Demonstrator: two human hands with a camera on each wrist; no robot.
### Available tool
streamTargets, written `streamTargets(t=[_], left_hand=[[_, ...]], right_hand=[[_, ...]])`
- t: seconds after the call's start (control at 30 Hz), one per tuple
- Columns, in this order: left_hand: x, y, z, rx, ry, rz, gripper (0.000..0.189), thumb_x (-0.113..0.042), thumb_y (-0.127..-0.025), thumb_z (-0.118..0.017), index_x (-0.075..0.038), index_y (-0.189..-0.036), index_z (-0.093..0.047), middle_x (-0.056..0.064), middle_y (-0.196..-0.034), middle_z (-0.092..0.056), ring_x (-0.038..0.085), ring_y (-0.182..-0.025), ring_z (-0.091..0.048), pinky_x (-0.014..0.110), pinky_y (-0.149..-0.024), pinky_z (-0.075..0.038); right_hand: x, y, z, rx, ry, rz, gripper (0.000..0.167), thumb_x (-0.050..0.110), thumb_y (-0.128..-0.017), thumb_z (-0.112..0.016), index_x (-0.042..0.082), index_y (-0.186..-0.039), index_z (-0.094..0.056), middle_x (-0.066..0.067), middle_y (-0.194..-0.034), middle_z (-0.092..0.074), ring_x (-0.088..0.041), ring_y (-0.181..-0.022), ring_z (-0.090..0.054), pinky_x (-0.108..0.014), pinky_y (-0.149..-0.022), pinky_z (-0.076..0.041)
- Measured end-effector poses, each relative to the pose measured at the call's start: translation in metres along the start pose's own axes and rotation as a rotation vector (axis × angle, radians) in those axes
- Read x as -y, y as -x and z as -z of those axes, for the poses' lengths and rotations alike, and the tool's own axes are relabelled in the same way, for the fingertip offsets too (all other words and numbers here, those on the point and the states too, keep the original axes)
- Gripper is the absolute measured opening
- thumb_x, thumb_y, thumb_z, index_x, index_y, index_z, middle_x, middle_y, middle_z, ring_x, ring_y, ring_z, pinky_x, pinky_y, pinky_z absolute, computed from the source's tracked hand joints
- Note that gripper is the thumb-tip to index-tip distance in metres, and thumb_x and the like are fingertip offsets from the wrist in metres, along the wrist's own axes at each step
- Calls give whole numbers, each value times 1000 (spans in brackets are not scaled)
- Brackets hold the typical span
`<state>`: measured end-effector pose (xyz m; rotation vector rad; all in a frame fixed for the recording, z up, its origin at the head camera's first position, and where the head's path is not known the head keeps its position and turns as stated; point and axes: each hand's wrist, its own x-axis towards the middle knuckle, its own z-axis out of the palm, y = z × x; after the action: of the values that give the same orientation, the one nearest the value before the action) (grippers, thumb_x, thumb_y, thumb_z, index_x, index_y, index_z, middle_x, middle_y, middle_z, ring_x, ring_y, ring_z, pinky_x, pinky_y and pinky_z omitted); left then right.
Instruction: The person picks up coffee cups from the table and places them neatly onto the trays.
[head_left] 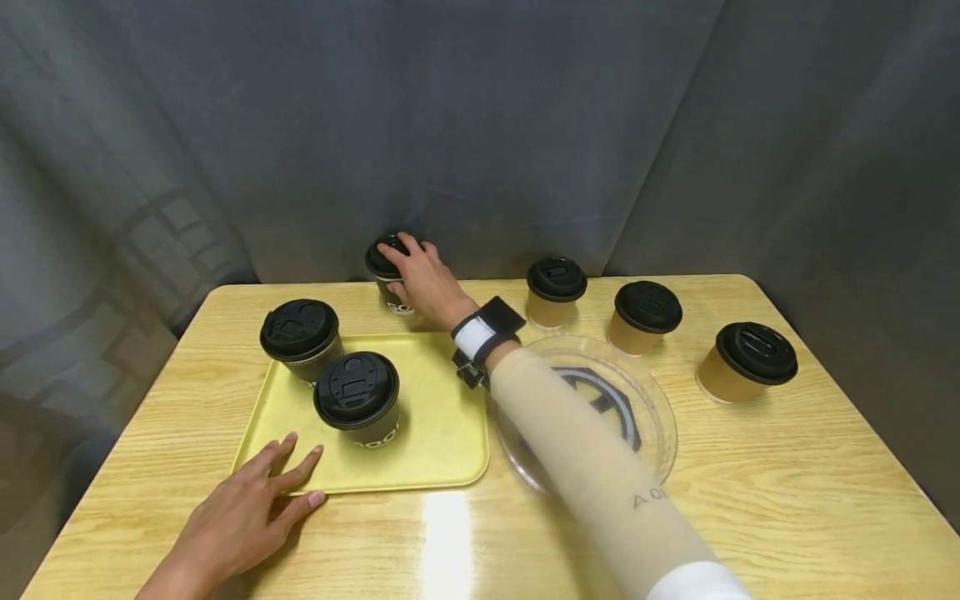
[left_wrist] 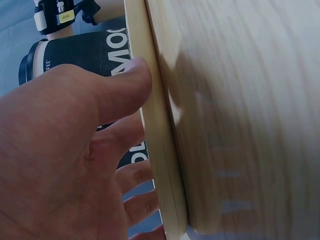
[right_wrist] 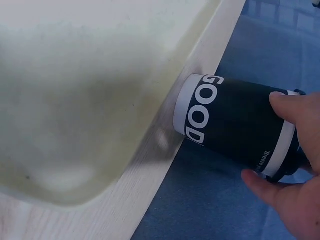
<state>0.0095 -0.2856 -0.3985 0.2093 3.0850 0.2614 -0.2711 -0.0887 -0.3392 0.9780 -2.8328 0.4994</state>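
Note:
My right hand (head_left: 429,285) grips a dark paper coffee cup (right_wrist: 235,125) from above, its fingers around the black lid. This cup stands upright just behind the yellow tray (head_left: 442,417), with "GOOD" lettering showing in the right wrist view. Two similar dark cups with black lids are on the tray: one cup (head_left: 300,333) at its back left, the other cup (head_left: 358,392) in front of it. My left hand (head_left: 240,512) rests at the tray's front left corner with fingers spread. In the left wrist view its thumb touches the tray rim (left_wrist: 162,150).
Right of the tray lies a clear round dish (head_left: 663,425) with a dark emblem, partly behind my right forearm. Three brown cups with black lids, a left cup (head_left: 555,287), a middle cup (head_left: 647,312) and a right cup (head_left: 746,362), stand beyond it. A grey curtain hangs behind the table.

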Motion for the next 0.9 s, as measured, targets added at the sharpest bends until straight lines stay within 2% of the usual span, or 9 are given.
streamTargets(t=[0.1,0.27,0.4,0.63,0.9], left_hand=[[0,-1,0,-2,-6,0,56,-55,-90,-60,-23,-136,-59,19,-144,-51,42,-128,-49,59,-95,-46],[0,-1,-1,-10,-2,-5,55,-54,-90,-61,-24,-136,-59,20,-144,-51,42,-129,-49,59,-95,-46],[-2,-3,-2,-7,-2,-8,55,-55,-90,-60,-24,-136,-59,19,-144,-50,42,-129,-49,59,-96,-46],[-3,-4,-1,-7,-11,-15,54,-53,-90,-61,-24,-136,-59,19,-144,-51,41,-129,-49,59,-97,-46],[-2,-5,-1,-16,-1,-27,54,-52,-90,-61,-24,-136,-59,20,-144,-50,43,-129,-49,59,-96,-46]], right_hand=[[1,-1,0,0,-27,0,61,29,-97,-61,24,-151,-35,-13,-160,-25,-43,-135,-39,-46,-98,-52],[-1,-1,0,1,-23,19,61,29,-96,-62,20,-151,-36,-14,-159,-27,-36,-143,-33,-45,-116,-36],[-4,1,1,-8,-26,19,61,28,-95,-63,19,-151,-37,-14,-159,-29,-32,-146,-30,-43,-120,-29],[-7,5,2,-28,-81,12,60,26,-95,-64,20,-150,-39,-15,-159,-28,-43,-139,-36,-45,-111,-42],[-9,9,4,-44,-81,17,60,25,-94,-65,19,-149,-41,-14,-158,-30,-44,-139,-35,-46,-111,-42]])
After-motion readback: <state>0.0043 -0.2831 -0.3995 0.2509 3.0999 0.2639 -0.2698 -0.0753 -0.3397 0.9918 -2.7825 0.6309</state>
